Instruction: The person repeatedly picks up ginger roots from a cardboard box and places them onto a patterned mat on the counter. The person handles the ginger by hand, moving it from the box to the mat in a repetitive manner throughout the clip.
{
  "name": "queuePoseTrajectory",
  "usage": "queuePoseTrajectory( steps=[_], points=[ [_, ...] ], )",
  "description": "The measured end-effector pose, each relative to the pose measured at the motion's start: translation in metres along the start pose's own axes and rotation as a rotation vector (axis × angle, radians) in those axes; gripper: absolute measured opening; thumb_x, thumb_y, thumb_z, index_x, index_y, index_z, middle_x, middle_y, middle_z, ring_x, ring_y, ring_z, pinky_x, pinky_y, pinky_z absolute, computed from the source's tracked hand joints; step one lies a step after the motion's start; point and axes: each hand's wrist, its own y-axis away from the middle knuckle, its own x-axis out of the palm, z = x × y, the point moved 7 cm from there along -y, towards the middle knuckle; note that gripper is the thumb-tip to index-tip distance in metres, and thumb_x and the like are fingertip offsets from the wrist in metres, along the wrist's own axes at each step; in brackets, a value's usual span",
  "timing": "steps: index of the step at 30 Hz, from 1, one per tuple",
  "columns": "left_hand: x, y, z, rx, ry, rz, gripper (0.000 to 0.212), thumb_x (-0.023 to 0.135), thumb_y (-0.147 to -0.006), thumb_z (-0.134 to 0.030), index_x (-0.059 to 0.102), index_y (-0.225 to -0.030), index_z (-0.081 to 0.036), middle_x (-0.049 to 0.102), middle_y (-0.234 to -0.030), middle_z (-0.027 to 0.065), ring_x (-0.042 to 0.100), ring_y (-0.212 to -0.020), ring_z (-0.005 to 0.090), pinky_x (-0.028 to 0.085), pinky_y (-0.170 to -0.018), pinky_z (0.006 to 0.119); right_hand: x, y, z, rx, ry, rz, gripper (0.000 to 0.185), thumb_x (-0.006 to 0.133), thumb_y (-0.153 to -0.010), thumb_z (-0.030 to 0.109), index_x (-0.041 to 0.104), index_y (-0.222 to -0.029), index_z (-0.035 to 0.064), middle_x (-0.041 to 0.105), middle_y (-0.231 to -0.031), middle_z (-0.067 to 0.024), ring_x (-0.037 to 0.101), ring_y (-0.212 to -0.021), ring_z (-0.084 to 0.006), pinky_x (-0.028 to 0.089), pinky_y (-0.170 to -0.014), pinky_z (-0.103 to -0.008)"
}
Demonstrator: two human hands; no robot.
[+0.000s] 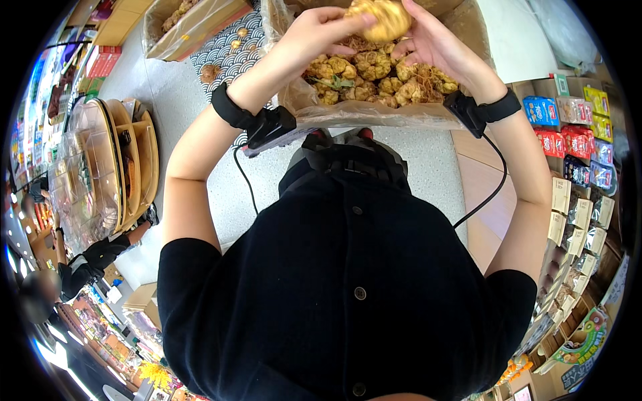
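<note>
A yellow, lumpy, ridged bulb (382, 21), slightly blurred, is held by my left hand (335, 27), whose thumb lies over its near side. My right hand (426, 37) is spread around the bulb's right side, thumb and fingers apart; whether it touches the bulb is unclear. Both are above a large cardboard box lined with clear plastic (351, 113). Inside lie several similar yellow-brown bulbs (372, 65), some with stringy roots (426, 92), and a green leafy sprig (337, 82). Black straps with dark devices and cables are on both wrists.
Another plastic-lined box (195, 37) stands at upper left, beside a wave-patterned mat (235, 25) with a brown bulb (209, 73) and small pieces on it. Left is a round tiered display stand (115, 165), with a person (90, 260) beyond. Shelves of packets (572, 130) run along the right.
</note>
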Motion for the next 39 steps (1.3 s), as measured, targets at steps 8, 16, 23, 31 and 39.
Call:
queuePoseTrajectory(
  steps=[8, 16, 23, 31, 39],
  points=[
    [0.037, 0.037, -0.061, 0.68, -0.978, -0.113, 0.057, 0.073, -0.067, -0.009, 0.05, -0.119, -0.002, 0.043, -0.117, 0.0169, 0.051, -0.104, 0.0327, 0.046, -0.086, 0.036, -0.004, 0.01, 0.002, -0.034, 0.191, 0.024, 0.063, 0.066, -0.084, 0.01, 0.03, -0.135, 0.0092, 0.044, -0.124, -0.0039, 0.049, -0.106, -0.0079, 0.046, -0.075, -0.0258],
    [0.05, 0.044, -0.056, 0.893, -1.272, -0.051, 0.066, 0.075, -0.065, -0.02, 0.046, -0.122, -0.004, 0.042, -0.121, 0.0185, 0.047, -0.108, 0.0352, 0.043, -0.088, 0.04, -0.007, 0.018, 0.013, -0.519, 0.736, -0.061, 0.045, 0.062, -0.087, 0.03, 0.043, -0.123, 0.0108, 0.055, -0.102, -0.004, 0.055, -0.086, -0.0086, 0.046, -0.069, -0.0213],
    [0.027, 0.054, -0.065, 0.799, -1.414, -0.261, 0.074, 0.071, -0.071, -0.041, 0.042, -0.126, -0.001, 0.042, -0.123, 0.0206, 0.043, -0.111, 0.0372, 0.038, -0.094, 0.043, -0.081, 0.025, -0.015, 0.049, 0.542, -0.243, 0.058, 0.072, -0.078, 0.031, 0.043, -0.126, 0.0126, 0.053, -0.113, -0.0053, 0.054, -0.103, -0.0158, 0.047, -0.084, -0.0279],
    [-0.024, 0.058, -0.03, 0.678, -1.321, -0.346, 0.041, 0.065, -0.081, -0.03, 0.056, -0.113, -0.007, 0.052, -0.119, 0.0129, 0.051, -0.107, 0.0321, 0.043, -0.09, 0.04, -0.159, 0.006, -0.006, 0.12, 0.172, -0.339, 0.076, 0.068, -0.081, 0.042, 0.034, -0.136, 0.0029, 0.048, -0.124, -0.0153, 0.056, -0.108, -0.0241, 0.05, -0.089, -0.0275],
    [-0.028, 0.086, -0.017, 0.656, -1.088, -0.36, 0.031, 0.066, -0.079, -0.021, 0.06, -0.106, -0.005, 0.054, -0.116, 0.0117, 0.053, -0.103, 0.0303, 0.046, -0.086, 0.038, -0.135, -0.021, -0.05, 0.455, 0.322, -0.179, 0.089, 0.072, -0.077, 0.041, 0.023, -0.137, -0.0036, 0.039, -0.132, -0.0235, 0.059, -0.101, -0.0261, 0.054, -0.081, -0.0245]
  ],
)
